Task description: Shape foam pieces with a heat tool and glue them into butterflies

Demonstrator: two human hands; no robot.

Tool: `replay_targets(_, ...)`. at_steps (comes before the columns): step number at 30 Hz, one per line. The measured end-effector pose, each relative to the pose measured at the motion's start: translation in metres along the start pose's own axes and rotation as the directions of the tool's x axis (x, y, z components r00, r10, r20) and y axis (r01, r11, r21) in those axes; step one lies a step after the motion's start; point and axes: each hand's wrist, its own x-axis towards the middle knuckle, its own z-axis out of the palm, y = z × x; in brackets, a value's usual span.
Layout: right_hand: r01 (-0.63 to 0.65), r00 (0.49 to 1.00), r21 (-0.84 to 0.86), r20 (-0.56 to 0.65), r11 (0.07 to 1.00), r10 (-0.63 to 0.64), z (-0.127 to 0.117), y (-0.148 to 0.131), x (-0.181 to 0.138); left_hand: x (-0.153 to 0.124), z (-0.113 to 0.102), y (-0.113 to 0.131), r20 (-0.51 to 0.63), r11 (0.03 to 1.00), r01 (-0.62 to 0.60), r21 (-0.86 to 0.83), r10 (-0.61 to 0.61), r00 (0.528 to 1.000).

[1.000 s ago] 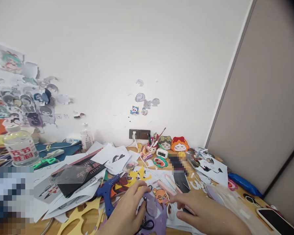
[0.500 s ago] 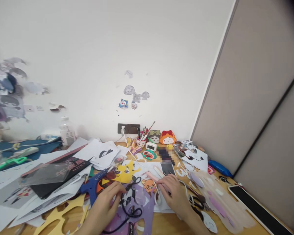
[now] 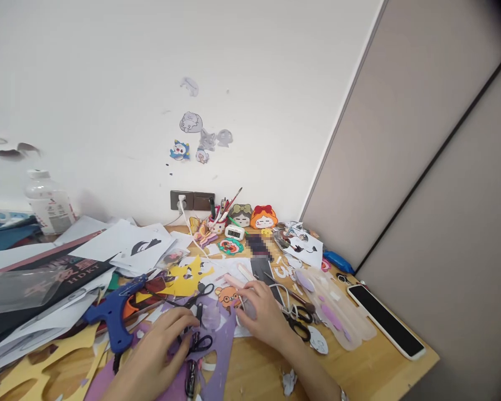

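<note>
My left hand (image 3: 162,342) is at the lower middle, with curled fingers on a looped black cord (image 3: 202,344); the exact grip is partly hidden. Under the cord lies a cut purple sheet (image 3: 219,353). My right hand (image 3: 264,314) hovers low at the sheet's right edge. Its thumb and fingers are apart, fingertips beside an orange bear cutout (image 3: 224,298). Something pale shows between them, too unclear to name. A blue glue gun (image 3: 114,314) lies to the left of my left hand. Black-handled scissors (image 3: 300,328) rest to the right of my right hand.
Loose papers (image 3: 140,245) and a yellow cut sheet (image 3: 187,278) cover the left and middle. A bottle (image 3: 50,203) stands at the wall. A small white clock (image 3: 234,232) stands near a pen cup (image 3: 217,224). A phone (image 3: 386,320) lies near the right edge.
The view has swung right and down, so the desk's right corner now shows. My right hand has moved left to the bear cutout. My left hand stays by the black cord.
</note>
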Motion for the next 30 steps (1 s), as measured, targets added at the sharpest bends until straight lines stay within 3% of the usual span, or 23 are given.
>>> replay_targets(3, 0.012, 1.000, 0.001, 0.026, 1.000, -0.012, 0.000, -0.007, 0.000, 0.000, 0.005, -0.004, 0.032, 0.997, -0.049, 0.067, 0.047, 0.998)
replay_targets(5, 0.085, 0.993, 0.020, 0.084, 0.996, -0.086, 0.004, -0.014, 0.002, 0.000, 0.008, -0.006, 0.036, 0.991, -0.071, 0.115, 0.068, 0.997)
replay_targets(8, 0.203, 0.963, 0.041, 0.174, 0.978, -0.207, 0.016, -0.025, 0.006, 0.001, 0.012, -0.004, 0.071, 0.985, -0.078, 0.152, 0.068, 0.995)
replay_targets(11, 0.220, 0.955, 0.051, 0.195, 0.974, -0.225, 0.030, -0.030, 0.012, 0.002, 0.014, 0.001, 0.125, 0.988, -0.071, 0.134, 0.054, 0.991)
replay_targets(14, 0.115, 0.985, 0.249, 0.099, 0.962, -0.143, 0.036, -0.029, 0.016, 0.003, 0.018, 0.001, 0.042, 0.997, -0.011, 0.077, 0.007, 0.999)
replay_targets(18, -0.044, 0.998, 0.493, -0.020, 0.869, 0.062, 0.035, -0.033, 0.016, 0.004, 0.023, -0.005, -0.097, 0.993, 0.093, -0.070, -0.100, 0.990)
replay_targets(24, -0.132, 0.986, 0.680, 0.011, 0.721, 0.169, 0.025, -0.048, 0.011, 0.002, 0.020, 0.002, -0.008, 0.944, 0.200, -0.264, -0.210, 0.978)
replay_targets(26, -0.150, 0.983, 0.589, 0.006, 0.794, 0.182, 0.013, -0.042, 0.012, 0.002, 0.016, 0.005, 0.025, 0.908, 0.264, -0.324, -0.271, 0.962)
replay_targets(28, -0.180, 0.979, 0.339, -0.031, 0.923, 0.202, -0.002, -0.029, 0.012, 0.001, 0.014, 0.006, 0.073, 0.835, 0.342, -0.431, -0.345, 0.936)
replay_targets(30, -0.252, 0.965, 0.134, -0.040, 0.958, 0.260, -0.013, -0.010, 0.009, 0.001, 0.015, 0.004, 0.134, 0.743, 0.400, -0.537, -0.392, 0.910)
